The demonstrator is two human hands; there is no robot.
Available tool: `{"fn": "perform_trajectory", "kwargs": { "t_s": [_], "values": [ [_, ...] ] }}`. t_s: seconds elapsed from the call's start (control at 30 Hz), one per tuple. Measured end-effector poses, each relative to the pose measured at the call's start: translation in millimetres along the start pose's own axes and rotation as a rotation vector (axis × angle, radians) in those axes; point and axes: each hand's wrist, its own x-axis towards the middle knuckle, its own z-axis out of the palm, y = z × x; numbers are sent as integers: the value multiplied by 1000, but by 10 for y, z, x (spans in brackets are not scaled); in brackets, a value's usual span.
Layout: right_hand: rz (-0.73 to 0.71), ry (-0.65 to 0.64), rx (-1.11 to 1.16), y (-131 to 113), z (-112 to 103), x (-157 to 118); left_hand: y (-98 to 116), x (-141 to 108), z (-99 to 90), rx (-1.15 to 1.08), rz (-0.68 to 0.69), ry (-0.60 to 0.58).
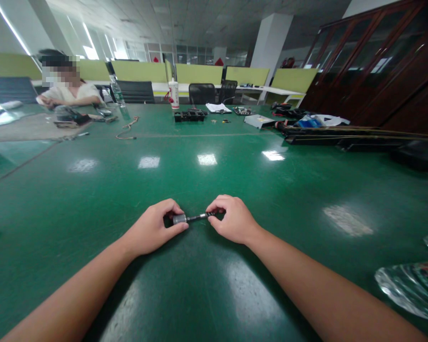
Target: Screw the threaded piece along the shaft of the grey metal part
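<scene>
- The left hand (157, 228) rests on the green table (92, 209), its fingers curled in and pinching the thick end of a small metal part (190, 218).
- That part looks like a short grey cylinder with a thin dark shaft running out of it to the right; finer detail is too small to tell.
- The right hand (231, 219) lies just beside it, its fingertips pressed together around the far end of the shaft.
- The part lies level between the two hands, just above or on the table surface; which of the two cannot be told.
- It sits near the person's edge of the table, in the middle of the view.
- Both forearms lie bare across the table, slanting inward toward the part.
- Well apart, at the far left of the table, another person (69, 90) sits with arms on the table.
- A white bottle (173, 94) stands upright at the far edge, with a black tray (189, 116) just in front of it.
- A clear plastic bag (410, 285) lies at the right edge, near the right forearm.
- Long dark bars (356, 135) lie along the far right side, before a wooden cabinet (378, 57).
</scene>
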Motion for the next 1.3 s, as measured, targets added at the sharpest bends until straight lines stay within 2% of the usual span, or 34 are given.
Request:
{"fn": "perform_trajectory", "kwargs": {
  "t_s": [0.27, 0.43, 0.87, 1.3],
  "values": [
    [-143, -92, 173, -127, 45, -9, 11, -5, -3, -32, 97, -28],
    [-128, -110, 212, -132, 60, -26, 21, -11, -14, -29, 99, -26],
    [-243, -154, 115, -108, 80, -23, 60, -7, -5, -19, 81, -52],
    [-232, -170, 106, -132, 65, -35, 59, -5, -2, -21, 73, -63]
  ]
}}
